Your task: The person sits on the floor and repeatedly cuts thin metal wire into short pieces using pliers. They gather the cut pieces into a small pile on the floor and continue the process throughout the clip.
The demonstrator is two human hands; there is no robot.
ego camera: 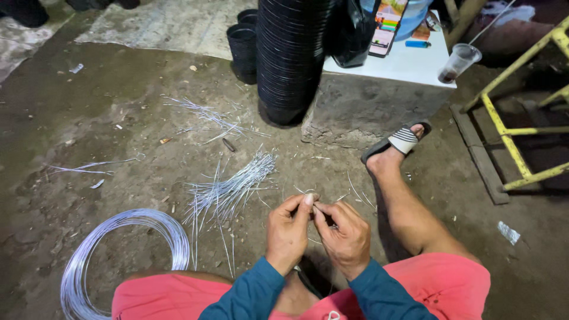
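My left hand (288,231) and my right hand (342,234) meet in front of my knees, fingertips pinched together on a short piece of thin silver wire (314,205). Thin wire ends stick out above the fingers. Just left of my hands a bundle of cut wire lengths (234,186) lies on the dirt floor. A large coil of silver wire (118,249) rests on the ground at the lower left, by my left thigh.
A tall stack of black plastic pots (290,59) stands beside a concrete block (367,101) with a white top holding a plastic cup (459,62), a lighter and packets. My sandalled foot (397,145) rests by the block. A yellow metal frame (510,130) is at right. More wire scraps (207,115) lie further off.
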